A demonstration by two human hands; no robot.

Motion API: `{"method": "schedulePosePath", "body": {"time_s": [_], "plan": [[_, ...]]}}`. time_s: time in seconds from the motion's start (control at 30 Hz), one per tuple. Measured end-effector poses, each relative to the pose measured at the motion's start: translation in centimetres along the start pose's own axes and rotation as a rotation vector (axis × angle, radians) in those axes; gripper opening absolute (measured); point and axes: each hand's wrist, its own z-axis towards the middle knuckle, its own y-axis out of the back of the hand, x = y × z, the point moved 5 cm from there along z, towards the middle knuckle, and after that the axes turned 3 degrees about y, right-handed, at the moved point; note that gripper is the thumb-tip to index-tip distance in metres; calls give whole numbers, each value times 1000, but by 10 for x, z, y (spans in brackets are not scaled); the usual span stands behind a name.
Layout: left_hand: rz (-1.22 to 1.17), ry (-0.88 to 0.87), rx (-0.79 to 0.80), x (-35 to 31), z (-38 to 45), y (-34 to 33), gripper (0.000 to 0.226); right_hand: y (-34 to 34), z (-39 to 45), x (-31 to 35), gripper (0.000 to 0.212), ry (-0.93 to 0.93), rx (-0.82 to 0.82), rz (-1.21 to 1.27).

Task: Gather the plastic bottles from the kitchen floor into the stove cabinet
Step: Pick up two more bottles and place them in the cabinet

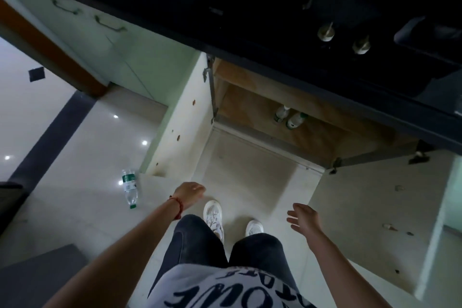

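Observation:
A clear plastic bottle with a green label and green cap lies on its side on the tiled floor, left of my feet. My left hand hangs empty a little to the right of it, fingers loosely curled. My right hand is empty with fingers spread, in front of the open stove cabinet. Two bottles with green labels stand upright side by side on the cabinet's wooden floor.
Both cabinet doors stand open: the left door beside the floor bottle, the right door beside my right hand. The dark stove top with two knobs overhangs the cabinet. Closed cabinets with handles run to the left. A dark object sits at the far left.

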Motion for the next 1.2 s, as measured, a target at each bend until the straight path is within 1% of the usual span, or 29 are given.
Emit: {"method": "schedulePosePath", "body": {"time_s": [0.13, 0.2, 0.27, 0.4, 0.47, 0.6, 0.7, 0.83, 0.97, 1.1, 1.2], "plan": [[-129, 53, -64, 25, -26, 1, 30, -10, -7, 5, 18, 39, 90, -115], [-216, 80, -94, 41, -42, -3, 30, -13, -8, 14, 17, 71, 143, -182], [-356, 111, -143, 61, -63, -9, 31, -15, -7, 25, 17, 117, 184, -262], [-701, 211, -265, 117, -107, -34, 31, -18, -3, 42, 29, 206, 288, -464], [-826, 266, -317, 148, -128, -54, 29, -19, -3, 47, 33, 226, 312, -560], [-1038, 360, -413, 210, -171, -96, 23, -34, -13, 41, 31, 273, 358, -748], [-1194, 408, -484, 251, -198, -120, 18, -65, -27, 27, 33, 307, 434, -895], [-1347, 484, -561, 307, -220, -141, 17, -127, -60, 11, 32, 335, 534, -989], [-1461, 561, -566, 358, -226, -148, 15, -200, -99, -3, 32, 344, 607, -1045], [-1466, 632, -497, 400, -222, -130, 15, -262, -134, -15, 29, 332, 628, -1040], [-1416, 628, -476, 418, -213, -85, 14, -297, -156, -19, 26, 340, 648, -1032]]}}
